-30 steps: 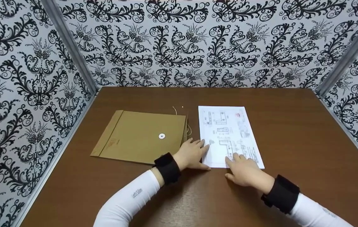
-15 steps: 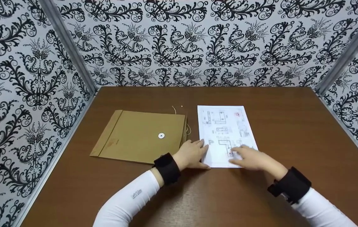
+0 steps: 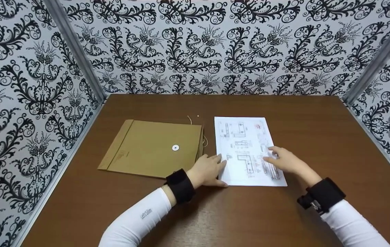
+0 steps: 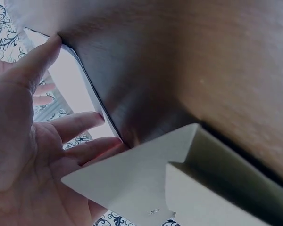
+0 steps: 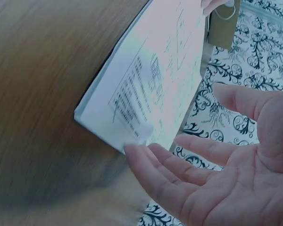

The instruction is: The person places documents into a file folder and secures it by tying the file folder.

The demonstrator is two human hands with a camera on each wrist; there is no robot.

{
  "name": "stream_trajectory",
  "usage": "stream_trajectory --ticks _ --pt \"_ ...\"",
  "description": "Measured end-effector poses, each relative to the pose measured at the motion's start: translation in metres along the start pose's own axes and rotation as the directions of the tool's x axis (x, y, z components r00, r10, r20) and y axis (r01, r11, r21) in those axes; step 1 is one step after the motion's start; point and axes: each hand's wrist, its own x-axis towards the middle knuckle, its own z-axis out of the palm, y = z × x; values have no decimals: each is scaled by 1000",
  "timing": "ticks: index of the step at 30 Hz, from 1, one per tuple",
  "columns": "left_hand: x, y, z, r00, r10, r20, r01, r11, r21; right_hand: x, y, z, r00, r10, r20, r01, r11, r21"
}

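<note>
Printed drawing sheet (image 3: 246, 151): flat on the bench (image 3: 318, 137), right of the string-tie kraft envelope (image 3: 153, 147). Your left hand (image 3: 208, 169): fingers straight, resting at the sheet's left edge; your right hand (image 3: 285, 161): fingers relaxed, touching its right side.

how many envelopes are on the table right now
1. A brown envelope lies flat on the table, left of the printed paper stack, by the left hand. Nothing seems to hide another.

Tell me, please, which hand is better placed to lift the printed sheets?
Probably the left hand: its fingers touch the left edge of the printed sheets. The right hand lies open on top.
</note>
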Motion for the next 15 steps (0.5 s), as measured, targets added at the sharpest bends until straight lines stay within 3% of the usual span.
stream_trajectory --ticks 6,15 --pt "-1 -1 1 1000 4 -14 -4 1000 2 4 10 -6 1000 27 -5 -26 999 40" --pt "-4 1 3 999 4 -41 -4 1000 4 10 20 -9 994 106 32 -111 965 238"
